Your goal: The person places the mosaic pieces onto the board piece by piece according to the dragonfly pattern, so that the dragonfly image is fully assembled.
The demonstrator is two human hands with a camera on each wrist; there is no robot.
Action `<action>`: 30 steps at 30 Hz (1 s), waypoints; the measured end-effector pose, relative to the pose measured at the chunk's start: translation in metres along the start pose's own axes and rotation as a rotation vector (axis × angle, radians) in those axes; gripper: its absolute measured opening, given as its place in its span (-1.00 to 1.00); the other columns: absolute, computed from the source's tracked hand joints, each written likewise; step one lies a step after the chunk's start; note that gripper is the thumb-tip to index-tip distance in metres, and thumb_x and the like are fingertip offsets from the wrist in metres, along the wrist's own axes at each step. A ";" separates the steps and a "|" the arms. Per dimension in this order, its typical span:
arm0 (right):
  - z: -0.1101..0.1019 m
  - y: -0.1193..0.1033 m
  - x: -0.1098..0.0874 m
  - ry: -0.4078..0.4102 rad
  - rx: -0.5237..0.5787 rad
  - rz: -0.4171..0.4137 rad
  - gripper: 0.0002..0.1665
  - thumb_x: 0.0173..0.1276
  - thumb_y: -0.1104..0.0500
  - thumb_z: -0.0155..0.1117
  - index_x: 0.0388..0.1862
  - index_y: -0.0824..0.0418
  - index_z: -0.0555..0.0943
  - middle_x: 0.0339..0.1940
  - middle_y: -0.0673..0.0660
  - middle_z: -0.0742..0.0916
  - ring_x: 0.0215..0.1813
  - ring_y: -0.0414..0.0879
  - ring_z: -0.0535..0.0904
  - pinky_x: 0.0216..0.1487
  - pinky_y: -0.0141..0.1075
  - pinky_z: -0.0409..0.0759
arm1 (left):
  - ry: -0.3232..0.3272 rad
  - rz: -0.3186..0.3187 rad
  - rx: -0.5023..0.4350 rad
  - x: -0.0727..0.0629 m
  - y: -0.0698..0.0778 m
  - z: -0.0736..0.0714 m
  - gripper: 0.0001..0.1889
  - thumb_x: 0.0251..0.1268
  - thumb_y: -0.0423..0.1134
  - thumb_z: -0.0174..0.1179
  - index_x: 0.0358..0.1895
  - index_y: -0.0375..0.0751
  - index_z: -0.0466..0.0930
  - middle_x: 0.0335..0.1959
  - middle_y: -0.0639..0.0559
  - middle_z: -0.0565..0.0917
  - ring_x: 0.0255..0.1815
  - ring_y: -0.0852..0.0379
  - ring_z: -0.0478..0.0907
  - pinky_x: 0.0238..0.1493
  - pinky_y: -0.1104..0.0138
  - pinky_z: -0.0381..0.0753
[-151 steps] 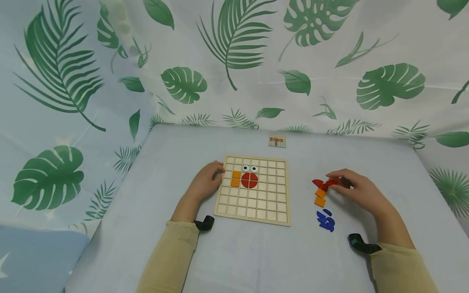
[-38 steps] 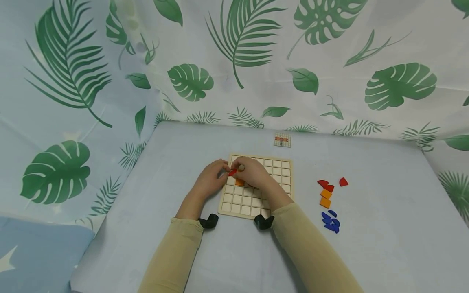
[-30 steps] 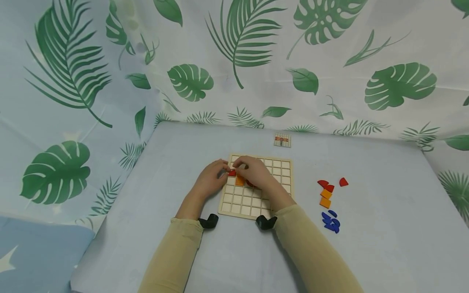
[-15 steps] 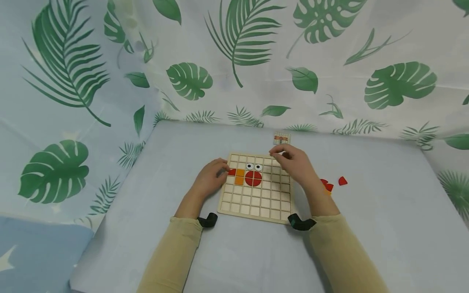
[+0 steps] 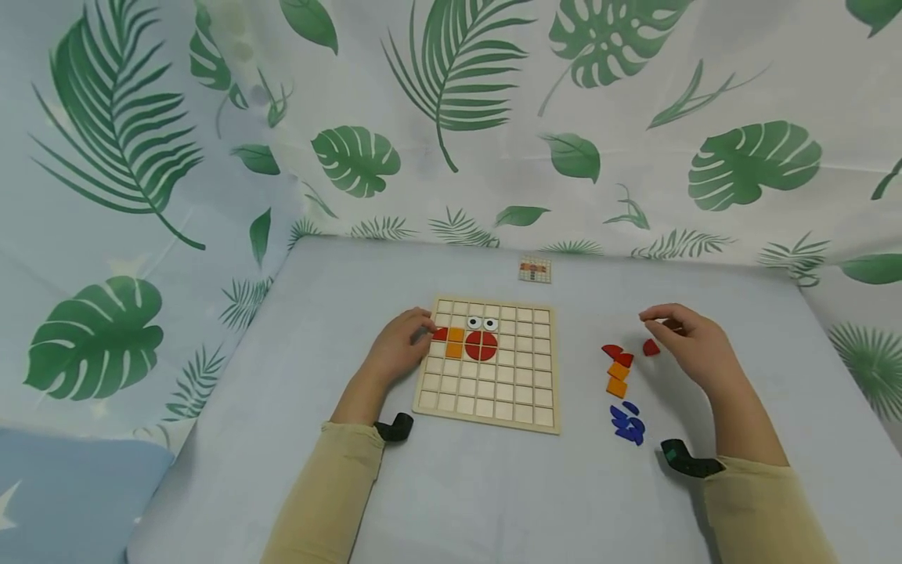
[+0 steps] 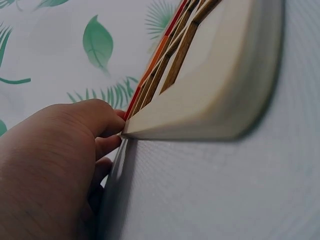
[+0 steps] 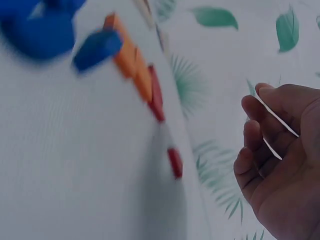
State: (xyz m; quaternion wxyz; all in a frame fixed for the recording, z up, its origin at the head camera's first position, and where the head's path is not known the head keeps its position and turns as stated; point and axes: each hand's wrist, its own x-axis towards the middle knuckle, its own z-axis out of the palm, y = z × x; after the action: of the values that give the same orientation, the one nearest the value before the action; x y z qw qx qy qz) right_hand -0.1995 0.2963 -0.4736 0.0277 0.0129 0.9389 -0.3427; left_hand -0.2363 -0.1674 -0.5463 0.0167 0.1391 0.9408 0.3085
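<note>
My left hand (image 5: 397,345) holds the left edge of a wooden grid board (image 5: 521,401), its fingertips at the rim. In the left wrist view, the thumb and fingers meet at the board's corner (image 6: 165,122). Beside those fingertips a red piece (image 5: 440,334) lies in a cell, next to two orange squares (image 5: 455,342). Right of them are a red circle (image 5: 481,345) of quarter pieces and two eye tiles (image 5: 474,323). My right hand (image 5: 694,345) hovers over the table with loosely bent fingers and nothing between them, close above a lone red quarter piece (image 5: 651,348).
Left of the right hand lie more red pieces (image 5: 611,351), two orange squares (image 5: 616,388) and a pile of blue curved pieces (image 5: 637,425). A small pattern card (image 5: 535,270) lies behind the board. A leaf-print cloth (image 5: 479,180) hangs at the table's back.
My right hand set a red piece in the board's left column, let go, and has moved right to above the loose red piece. My left hand has stayed at the board's edge.
</note>
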 end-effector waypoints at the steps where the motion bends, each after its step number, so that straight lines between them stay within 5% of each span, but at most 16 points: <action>1: -0.001 0.007 -0.001 -0.002 -0.009 0.007 -0.48 0.52 -0.22 -0.02 0.24 0.03 0.52 0.06 0.24 0.60 -0.01 0.14 0.47 -0.25 -0.28 0.48 | -0.002 -0.002 -0.001 0.000 0.000 0.000 -0.81 0.45 -0.15 0.08 0.01 -0.02 0.60 0.37 0.03 0.47 0.52 0.00 0.26 0.56 0.13 0.21; 7: 0.004 0.041 0.000 -0.103 -0.060 0.018 -0.50 0.55 -0.11 0.01 0.36 0.03 0.44 0.21 0.33 0.54 0.13 0.27 0.44 -0.02 0.04 0.56 | -0.010 -0.022 -0.015 -0.001 0.002 -0.001 -0.82 0.46 -0.14 0.07 0.00 -0.01 0.60 0.38 0.04 0.47 0.53 0.01 0.24 0.57 0.13 0.19; 14: 0.010 0.053 0.001 -0.144 -0.116 -0.016 -0.51 0.52 0.03 0.10 0.39 0.02 0.41 0.29 0.36 0.48 0.18 0.29 0.37 0.22 0.38 0.36 | 0.005 -0.017 -0.022 -0.001 0.001 0.001 -0.82 0.46 -0.13 0.07 -0.01 0.01 0.59 0.37 0.04 0.47 0.53 0.01 0.25 0.56 0.12 0.20; 22: 0.014 0.060 0.002 -0.111 -0.104 -0.057 -0.61 0.52 0.14 0.08 0.29 0.07 0.50 0.36 0.37 0.46 0.36 0.37 0.29 0.30 0.42 0.26 | 0.011 -0.019 -0.030 -0.001 0.002 0.001 -0.84 0.46 -0.12 0.08 -0.03 0.02 0.59 0.37 0.05 0.48 0.52 0.01 0.26 0.56 0.12 0.21; 30: 0.017 0.065 0.001 -0.075 -0.115 -0.072 -0.59 0.51 0.05 0.13 0.27 0.10 0.50 0.32 0.35 0.49 0.34 0.36 0.29 0.31 0.41 0.26 | 0.015 -0.012 -0.030 -0.001 0.001 0.002 -0.84 0.45 -0.13 0.08 -0.04 0.00 0.59 0.36 0.04 0.48 0.51 0.01 0.27 0.55 0.11 0.22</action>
State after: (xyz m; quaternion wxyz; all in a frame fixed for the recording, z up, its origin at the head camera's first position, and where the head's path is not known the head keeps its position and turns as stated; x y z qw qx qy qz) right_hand -0.1967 0.3346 -0.5282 0.0512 -0.0350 0.9552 -0.2894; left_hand -0.2347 -0.1660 -0.5477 0.0138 0.1310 0.9370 0.3235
